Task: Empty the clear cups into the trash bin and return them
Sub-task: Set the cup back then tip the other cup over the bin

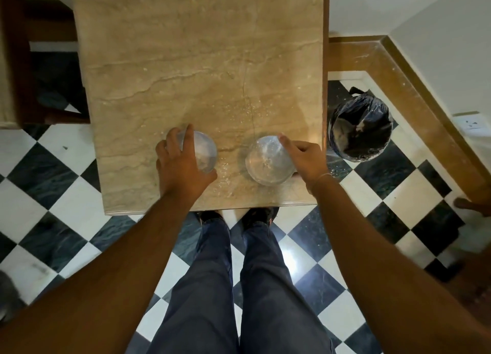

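Note:
Two clear plastic cups stand upright near the front edge of a beige marble table (186,61). My left hand (178,165) wraps around the left cup (203,151) from its near left side. My right hand (305,159) grips the right cup (267,161) from its right side, index finger on the far rim. Only a few pale bits show in the right cup's bottom; what the left cup holds I cannot tell. A trash bin (358,130) lined with a black bag stands on the floor just right of the table.
Small white crumbs lie scattered on the table between and beyond the cups. The floor is black-and-white checkered tile. A brown wooden border and white wall run behind the bin. Dark wooden furniture (32,61) stands at the left. My legs stand at the table's front edge.

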`<action>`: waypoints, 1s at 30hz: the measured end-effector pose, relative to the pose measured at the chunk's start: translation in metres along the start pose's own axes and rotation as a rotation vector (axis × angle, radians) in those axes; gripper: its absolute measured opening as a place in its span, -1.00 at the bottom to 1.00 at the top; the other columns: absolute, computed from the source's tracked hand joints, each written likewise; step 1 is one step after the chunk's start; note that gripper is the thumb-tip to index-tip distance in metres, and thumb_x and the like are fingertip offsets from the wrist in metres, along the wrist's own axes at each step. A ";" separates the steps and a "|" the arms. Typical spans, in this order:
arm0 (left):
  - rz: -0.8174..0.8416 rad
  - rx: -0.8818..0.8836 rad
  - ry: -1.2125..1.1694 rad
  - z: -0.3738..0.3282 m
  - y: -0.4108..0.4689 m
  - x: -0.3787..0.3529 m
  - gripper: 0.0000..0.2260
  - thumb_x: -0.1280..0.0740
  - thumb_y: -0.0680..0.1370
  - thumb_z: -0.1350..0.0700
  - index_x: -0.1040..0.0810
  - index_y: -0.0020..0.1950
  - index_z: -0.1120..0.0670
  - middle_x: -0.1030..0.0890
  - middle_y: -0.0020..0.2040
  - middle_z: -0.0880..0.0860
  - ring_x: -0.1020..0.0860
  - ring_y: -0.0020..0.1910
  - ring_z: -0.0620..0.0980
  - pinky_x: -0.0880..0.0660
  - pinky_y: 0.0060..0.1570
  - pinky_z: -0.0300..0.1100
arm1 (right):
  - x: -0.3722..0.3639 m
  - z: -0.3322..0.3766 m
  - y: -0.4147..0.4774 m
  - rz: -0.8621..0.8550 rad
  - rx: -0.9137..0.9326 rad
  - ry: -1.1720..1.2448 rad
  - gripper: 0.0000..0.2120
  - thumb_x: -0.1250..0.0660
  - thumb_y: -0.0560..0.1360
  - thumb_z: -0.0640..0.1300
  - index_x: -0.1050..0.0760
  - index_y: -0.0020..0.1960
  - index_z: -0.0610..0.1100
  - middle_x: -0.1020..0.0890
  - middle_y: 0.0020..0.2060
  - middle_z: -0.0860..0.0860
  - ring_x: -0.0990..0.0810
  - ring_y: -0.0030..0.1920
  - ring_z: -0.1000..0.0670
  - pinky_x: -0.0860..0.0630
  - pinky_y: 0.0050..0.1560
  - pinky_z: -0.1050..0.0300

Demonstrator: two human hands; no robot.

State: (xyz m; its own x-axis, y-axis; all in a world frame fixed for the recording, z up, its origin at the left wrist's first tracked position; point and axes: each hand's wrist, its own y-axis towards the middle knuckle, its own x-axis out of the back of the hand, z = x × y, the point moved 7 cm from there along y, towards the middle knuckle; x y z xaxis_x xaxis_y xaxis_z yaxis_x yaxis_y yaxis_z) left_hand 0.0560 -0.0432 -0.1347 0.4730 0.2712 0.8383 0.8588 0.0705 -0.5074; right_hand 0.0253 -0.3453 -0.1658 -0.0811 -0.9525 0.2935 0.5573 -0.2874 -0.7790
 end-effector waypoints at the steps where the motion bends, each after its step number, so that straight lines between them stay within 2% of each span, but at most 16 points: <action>1: -0.004 -0.003 -0.009 -0.001 -0.001 0.003 0.13 -0.67 0.31 -0.17 -0.13 0.75 -0.06 -0.18 0.68 0.15 -0.24 0.56 0.35 -0.50 0.34 0.33 | -0.001 -0.001 0.002 -0.023 0.002 -0.015 -0.73 -0.55 0.64 0.17 -0.72 -0.17 0.06 -0.73 -0.16 0.09 -0.65 -0.10 0.08 -0.74 -0.05 -0.01; 3: -0.020 -0.025 -0.028 -0.005 -0.005 0.009 0.13 -0.65 0.32 -0.19 -0.11 0.76 -0.06 -0.18 0.68 0.14 -0.24 0.55 0.34 -0.48 0.35 0.31 | 0.000 -0.003 0.007 -0.097 0.010 -0.050 -0.59 -0.59 0.56 0.26 -0.75 -0.23 -0.06 -0.75 -0.23 0.06 -0.69 -0.14 0.02 -0.71 -0.01 0.00; 4: -0.032 -0.038 -0.041 -0.008 -0.007 0.012 0.13 -0.65 0.33 -0.20 -0.11 0.76 -0.06 -0.18 0.68 0.14 -0.25 0.55 0.33 -0.48 0.35 0.31 | 0.002 -0.004 0.009 -0.134 0.015 -0.070 -0.52 -0.60 0.51 0.34 -0.79 -0.18 -0.10 -0.78 -0.23 0.06 -0.73 -0.13 -0.01 -0.71 0.03 0.02; 6: -0.063 -0.068 -0.066 -0.017 -0.013 0.020 0.13 -0.63 0.34 -0.23 -0.10 0.76 -0.05 -0.22 0.66 0.15 -0.28 0.54 0.34 -0.47 0.37 0.30 | 0.004 -0.003 0.011 -0.169 0.047 -0.142 -0.53 -0.58 0.44 0.43 -0.83 -0.06 0.01 -0.83 -0.16 0.16 -0.80 -0.05 0.07 -0.77 0.17 0.01; 8: -0.087 -0.117 -0.079 -0.031 -0.020 0.027 0.14 -0.62 0.34 -0.29 -0.10 0.76 -0.03 -0.26 0.64 0.18 -0.31 0.52 0.34 -0.48 0.38 0.29 | 0.006 0.003 0.006 -0.182 0.133 -0.225 -0.63 -0.59 0.51 0.32 -0.83 0.07 0.05 -0.81 -0.07 0.22 -0.76 -0.01 0.20 -0.74 0.26 0.00; 10: -0.083 -0.164 -0.117 -0.049 -0.029 0.032 0.15 -0.60 0.34 -0.33 -0.08 0.77 -0.03 -0.27 0.64 0.18 -0.32 0.53 0.32 -0.47 0.41 0.26 | 0.009 0.018 -0.003 -0.248 0.274 -0.327 -0.74 -0.58 0.61 0.17 -0.79 0.11 -0.01 -0.72 0.11 0.10 -0.70 0.13 0.09 -0.67 0.38 -0.08; 12: -0.083 -0.226 -0.173 -0.073 -0.038 0.035 0.15 -0.57 0.35 -0.37 -0.07 0.77 -0.03 -0.28 0.63 0.16 -0.33 0.53 0.27 -0.46 0.44 0.20 | 0.011 0.032 -0.015 -0.280 0.384 -0.300 -0.80 -0.52 0.68 0.11 -0.75 0.08 -0.02 -0.68 0.17 0.00 -0.69 0.21 -0.03 -0.66 0.36 -0.18; 14: -0.072 -0.295 -0.253 -0.099 -0.046 0.038 0.15 -0.57 0.35 -0.39 -0.08 0.78 -0.04 -0.29 0.63 0.13 -0.33 0.54 0.23 -0.48 0.44 0.17 | 0.001 0.037 -0.024 -0.085 0.303 -0.085 -0.69 -0.41 0.75 0.12 -0.76 0.13 -0.11 -0.77 0.14 -0.06 -0.76 0.17 -0.06 -0.69 0.34 -0.25; 17: -0.008 -0.406 -0.388 -0.139 -0.058 0.037 0.19 -0.63 0.34 -0.34 -0.05 0.79 -0.06 -0.27 0.67 0.10 -0.30 0.60 0.18 -0.47 0.48 0.13 | -0.020 0.033 -0.056 0.405 -0.050 0.458 -0.29 -0.25 0.71 0.39 -0.66 0.44 -0.22 -0.72 0.36 -0.30 -0.71 0.39 -0.27 -0.62 0.48 -0.25; 19: 0.021 -0.499 -0.428 -0.163 -0.064 0.036 0.19 -0.65 0.34 -0.32 -0.06 0.79 -0.06 -0.28 0.68 0.08 -0.29 0.62 0.15 -0.43 0.52 0.11 | -0.009 0.026 -0.071 0.465 -0.190 0.721 -0.25 -0.24 0.65 0.44 -0.70 0.42 -0.17 -0.72 0.36 -0.26 -0.72 0.37 -0.25 -0.66 0.41 -0.18; 21: 0.064 -0.595 -0.421 -0.180 -0.066 0.032 0.23 -0.65 0.33 -0.35 -0.01 0.79 -0.06 -0.27 0.71 0.07 -0.29 0.64 0.14 -0.39 0.56 0.19 | 0.010 0.024 -0.074 0.419 -0.171 0.814 -0.34 -0.20 0.66 0.41 -0.78 0.29 -0.08 -0.77 0.24 -0.18 -0.76 0.26 -0.18 -0.72 0.29 -0.16; 22: 0.092 -0.620 -0.405 -0.186 -0.064 0.027 0.27 -0.62 0.32 -0.41 0.05 0.79 -0.06 -0.25 0.73 0.07 -0.28 0.67 0.14 -0.34 0.58 0.25 | 0.024 0.021 -0.070 0.363 -0.149 0.838 -0.37 -0.20 0.66 0.39 -0.80 0.27 -0.06 -0.78 0.25 -0.17 -0.76 0.27 -0.19 -0.73 0.26 -0.19; 24: 0.107 -0.602 -0.365 -0.180 -0.055 0.019 0.27 -0.48 0.33 -0.55 0.16 0.78 -0.08 -0.16 0.78 0.10 -0.17 0.74 0.18 -0.18 0.63 0.35 | 0.055 0.020 -0.057 0.197 -0.092 0.880 -0.41 -0.35 0.59 0.39 -0.76 0.35 -0.02 -0.71 0.40 -0.21 -0.68 0.40 -0.28 -0.67 0.33 -0.33; 26: 0.060 -0.509 -0.366 -0.154 -0.043 0.011 0.11 -0.31 0.48 -0.55 0.17 0.79 -0.07 -0.07 0.80 0.09 -0.05 0.77 0.20 -0.07 0.66 0.40 | 0.097 0.016 -0.041 -0.008 -0.016 0.889 -0.31 -0.48 0.52 0.37 -0.62 0.51 -0.01 -0.59 0.54 -0.24 -0.59 0.50 -0.35 -0.61 0.39 -0.45; 28: -0.022 -0.377 -0.366 -0.116 -0.033 0.005 -0.10 -0.23 0.65 -0.41 0.14 0.80 -0.05 -0.05 0.80 0.07 0.00 0.78 0.21 0.00 0.66 0.42 | 0.141 0.016 -0.037 -0.245 0.116 0.755 -0.19 -0.46 0.52 0.39 -0.44 0.63 0.00 -0.54 0.55 -0.21 -0.60 0.49 -0.31 -0.64 0.38 -0.43; 30: -0.113 -0.250 -0.343 -0.075 -0.024 0.004 -0.21 -0.20 0.71 -0.28 0.08 0.80 0.00 -0.10 0.79 0.13 -0.02 0.77 0.25 0.02 0.66 0.42 | 0.185 0.025 -0.039 -0.534 0.344 0.417 -0.21 -0.40 0.63 0.31 -0.24 0.71 0.00 -0.45 0.59 -0.18 -0.55 0.52 -0.22 -0.60 0.49 -0.34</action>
State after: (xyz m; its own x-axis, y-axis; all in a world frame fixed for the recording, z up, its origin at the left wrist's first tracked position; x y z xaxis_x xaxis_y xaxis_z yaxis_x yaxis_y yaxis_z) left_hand 0.0518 -0.1163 -0.1044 0.3169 0.5812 0.7495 0.9425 -0.1047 -0.3173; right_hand 0.0087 -0.5078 -0.0672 -0.6796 -0.6715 0.2955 0.5754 -0.7377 -0.3532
